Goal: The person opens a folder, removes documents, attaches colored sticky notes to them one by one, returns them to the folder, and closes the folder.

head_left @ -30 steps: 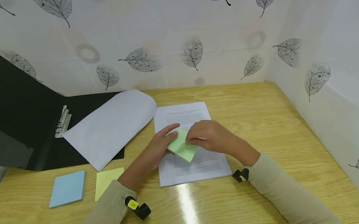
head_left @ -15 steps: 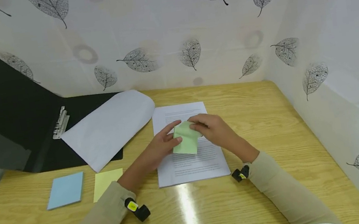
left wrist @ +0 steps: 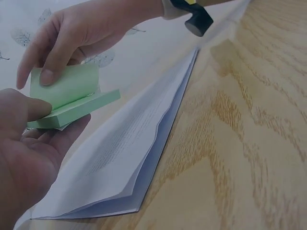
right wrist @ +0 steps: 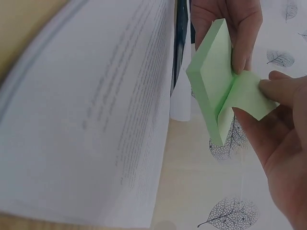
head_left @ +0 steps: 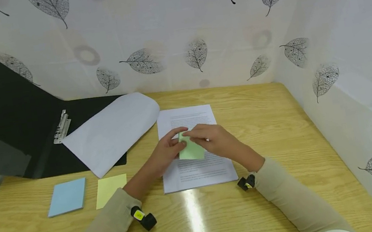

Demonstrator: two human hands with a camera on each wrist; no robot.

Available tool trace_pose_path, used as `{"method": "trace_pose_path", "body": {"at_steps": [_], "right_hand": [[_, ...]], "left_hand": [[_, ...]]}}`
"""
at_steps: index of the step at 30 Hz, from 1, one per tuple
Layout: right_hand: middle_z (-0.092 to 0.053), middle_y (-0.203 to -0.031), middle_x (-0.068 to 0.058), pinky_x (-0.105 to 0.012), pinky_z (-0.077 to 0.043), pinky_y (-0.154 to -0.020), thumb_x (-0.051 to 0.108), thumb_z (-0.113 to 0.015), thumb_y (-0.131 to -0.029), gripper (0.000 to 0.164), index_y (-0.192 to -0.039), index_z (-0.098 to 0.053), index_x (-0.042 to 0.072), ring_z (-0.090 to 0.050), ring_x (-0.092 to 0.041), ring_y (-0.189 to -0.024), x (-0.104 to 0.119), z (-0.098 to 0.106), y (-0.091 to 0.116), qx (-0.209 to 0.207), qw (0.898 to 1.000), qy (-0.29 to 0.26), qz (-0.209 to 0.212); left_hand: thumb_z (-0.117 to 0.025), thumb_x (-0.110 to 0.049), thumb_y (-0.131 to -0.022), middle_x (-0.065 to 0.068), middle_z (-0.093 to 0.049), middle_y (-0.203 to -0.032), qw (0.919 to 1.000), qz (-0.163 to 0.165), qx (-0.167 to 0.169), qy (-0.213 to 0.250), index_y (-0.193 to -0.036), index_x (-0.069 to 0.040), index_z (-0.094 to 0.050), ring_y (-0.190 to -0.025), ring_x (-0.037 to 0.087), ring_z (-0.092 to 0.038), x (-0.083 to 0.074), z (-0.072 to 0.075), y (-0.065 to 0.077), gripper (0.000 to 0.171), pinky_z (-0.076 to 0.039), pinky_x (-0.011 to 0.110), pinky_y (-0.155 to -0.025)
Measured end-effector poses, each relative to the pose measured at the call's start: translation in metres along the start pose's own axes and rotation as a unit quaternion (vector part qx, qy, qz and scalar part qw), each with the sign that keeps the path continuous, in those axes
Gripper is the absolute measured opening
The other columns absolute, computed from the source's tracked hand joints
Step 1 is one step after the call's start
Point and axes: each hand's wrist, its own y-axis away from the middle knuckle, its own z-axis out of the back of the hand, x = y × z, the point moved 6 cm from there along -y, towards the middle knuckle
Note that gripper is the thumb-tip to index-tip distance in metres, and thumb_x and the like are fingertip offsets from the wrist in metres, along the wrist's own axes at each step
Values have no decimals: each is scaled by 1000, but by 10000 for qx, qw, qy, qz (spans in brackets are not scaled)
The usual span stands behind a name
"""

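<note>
My left hand (head_left: 167, 152) grips a pad of green sticky notes (left wrist: 86, 106), thumb on top and fingers beneath, above a stack of printed sheets (head_left: 199, 173). With thumb and fingers my right hand (right wrist: 288, 129) pinches the top green note (right wrist: 249, 93), which stands bent up from the pad. One edge of that note still joins the pad, as both wrist views show. Left of the hands lie a yellow sticky note pad (head_left: 110, 188) and a blue sticky note pad (head_left: 67, 197).
A black folder (head_left: 49, 159) with a metal clip (head_left: 62, 127) lies spread at the left, its cover raised. Blank white sheets (head_left: 116, 129) curl over it towards the printed stack. A leaf-patterned curtain (head_left: 159, 24) hangs behind the wooden table (head_left: 260, 109).
The green pad has turned more upright in my left hand. My right hand moved up to the pad's far edge, then back left, and the top note now folds away from the pad.
</note>
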Motion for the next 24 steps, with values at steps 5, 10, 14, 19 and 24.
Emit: {"method": "trace_pose_path", "body": {"at_steps": [5, 10, 14, 19, 24], "right_hand": [[-75, -105, -10, -27, -59, -76, -7, -70, -89, 28, -115, -76, 2, -72, -22, -96, 5, 3, 0, -423, 9979, 90, 478], [-74, -108, -11, -29, -60, -82, -9, -70, -89, 28, -114, -76, 1, -72, -25, -101, 0, 3, 1, -759, 9958, 211, 458], [-75, -108, -12, -32, -59, -84, -10, -69, -89, 27, -112, -76, 1, -72, -27, -101, -3, 6, 2, -1106, 9934, 126, 278], [-75, -105, -13, -29, -59, -85, -10, -69, -89, 22, -109, -77, -1, -72, -27, -99, -7, 16, 1, -1584, 9873, -138, 66], [-75, -105, -14, -17, -52, -71, -9, -67, -91, 21, -110, -76, -3, -69, -23, -85, -17, 24, 3, -1938, 9793, -520, -283]], "left_hand": [[-50, -13, -106, 16, -64, -133, 9995, 39, -306, 115, -152, -15, -40, -100, 16, -69, 0, 4, -1, 47, -57, 28, -79], [-51, -11, -106, 14, -64, -135, 9968, 198, -736, 251, -152, -17, -43, -103, 17, -68, -2, 8, 0, 47, -58, 28, -79], [-52, -11, -106, 14, -63, -136, 9952, 209, -900, 310, -152, -19, -44, -106, 18, -68, -3, 9, 0, 48, -58, 29, -81], [-53, -10, -105, 15, -64, -134, 9924, 198, -1148, 397, -148, -24, -48, -105, 16, -67, -2, 14, 1, 45, -58, 27, -80], [-52, -9, -105, 16, -64, -131, 9918, 87, -1222, 356, -149, -20, -46, -104, 17, -67, -4, 18, 0, 46, -58, 28, -80]]}}
